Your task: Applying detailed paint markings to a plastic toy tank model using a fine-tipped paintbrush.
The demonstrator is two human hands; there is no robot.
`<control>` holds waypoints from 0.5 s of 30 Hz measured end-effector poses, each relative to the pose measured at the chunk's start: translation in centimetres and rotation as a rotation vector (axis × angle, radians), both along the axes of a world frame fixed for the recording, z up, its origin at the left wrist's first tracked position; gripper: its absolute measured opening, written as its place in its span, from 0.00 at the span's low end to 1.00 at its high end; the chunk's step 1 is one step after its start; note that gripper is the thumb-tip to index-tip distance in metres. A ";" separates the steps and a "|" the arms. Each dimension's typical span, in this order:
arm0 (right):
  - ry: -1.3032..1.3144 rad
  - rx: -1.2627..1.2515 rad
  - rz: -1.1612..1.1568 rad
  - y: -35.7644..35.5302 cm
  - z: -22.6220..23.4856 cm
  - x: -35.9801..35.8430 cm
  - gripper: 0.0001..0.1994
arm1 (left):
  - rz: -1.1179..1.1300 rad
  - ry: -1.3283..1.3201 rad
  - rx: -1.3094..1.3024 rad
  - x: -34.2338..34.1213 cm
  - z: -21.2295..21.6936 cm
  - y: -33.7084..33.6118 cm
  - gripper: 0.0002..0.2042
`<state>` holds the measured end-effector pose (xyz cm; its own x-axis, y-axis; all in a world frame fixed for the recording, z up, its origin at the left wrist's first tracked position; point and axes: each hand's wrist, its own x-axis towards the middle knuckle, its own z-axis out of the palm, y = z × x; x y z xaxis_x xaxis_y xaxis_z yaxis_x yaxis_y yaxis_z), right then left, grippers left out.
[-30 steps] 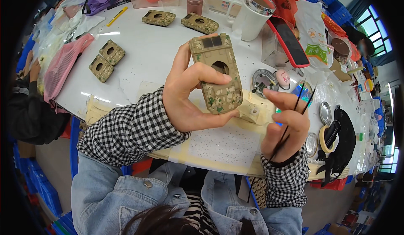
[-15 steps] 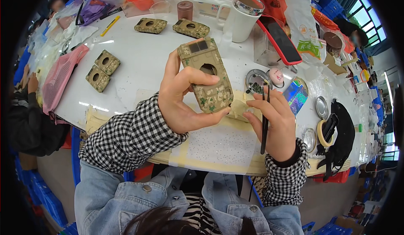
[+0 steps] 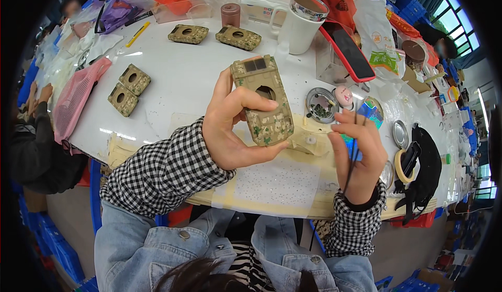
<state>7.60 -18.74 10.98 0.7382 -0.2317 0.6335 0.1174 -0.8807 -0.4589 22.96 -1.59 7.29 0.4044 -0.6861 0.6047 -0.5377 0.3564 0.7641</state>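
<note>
My left hand (image 3: 232, 130) holds a camouflage-patterned plastic casing (image 3: 264, 101) upright above the white table (image 3: 178, 77); the casing has a round hole and a small dark window near its top. My right hand (image 3: 358, 153) pinches thin black tweezers (image 3: 351, 151), tips up, just right of the casing. A small beige block with a white round part (image 3: 309, 141) lies on the table between both hands.
Several more camouflage casings (image 3: 128, 85) (image 3: 238, 37) lie on the table's left and far side. A white mug (image 3: 302, 23), a red-edged phone (image 3: 348, 51), a round tin of small parts (image 3: 321, 105), tape rolls (image 3: 403, 165) and bags crowd the right. Another person's dark sleeve (image 3: 31, 145) is at the left.
My left hand has tilted the casing and drawn it slightly nearer. My right hand has moved with the tweezers from beside the casing's lower edge out to the right.
</note>
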 end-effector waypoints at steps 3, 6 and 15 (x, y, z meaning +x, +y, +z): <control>-0.131 0.259 0.068 0.3 0.3 -1.0 0.06 | -0.005 0.009 -0.004 -0.1 0.0 -0.1 0.30; -0.129 0.405 0.098 0.8 0.0 -1.3 0.05 | -0.021 0.013 -0.006 -0.1 0.1 -0.1 0.30; -0.082 0.653 0.297 2.3 -1.1 -0.3 0.04 | -0.040 0.027 -0.047 -0.4 -0.2 -0.2 0.30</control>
